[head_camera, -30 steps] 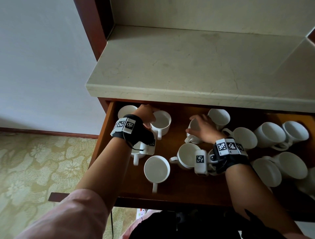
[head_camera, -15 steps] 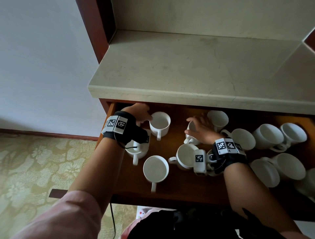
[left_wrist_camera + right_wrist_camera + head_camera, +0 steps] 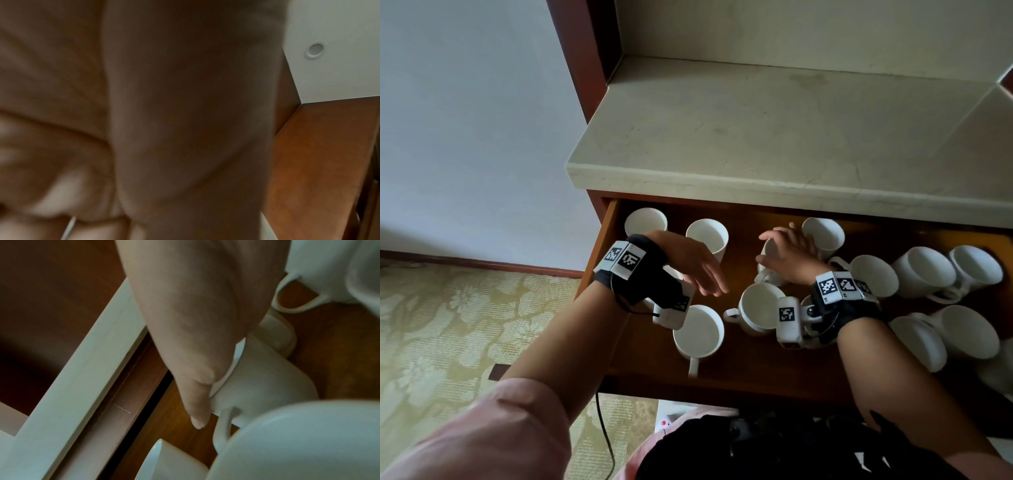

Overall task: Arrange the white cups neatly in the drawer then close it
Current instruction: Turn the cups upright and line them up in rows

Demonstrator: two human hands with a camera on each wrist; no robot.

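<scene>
White cup (image 3: 768, 262) mostly hidden beneath right hand (image 3: 789, 255).

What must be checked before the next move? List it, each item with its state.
1. Left hand free: ok, open, holds nothing.
2. Right hand has hold of the gripped cup: ok.
3. All cups upright: not ok; the tipped cups at the right lie on their sides.
4. Drawer open: ok.
5. Room at the back for it: ok.
6. Cups uncracked: cannot tell.
</scene>
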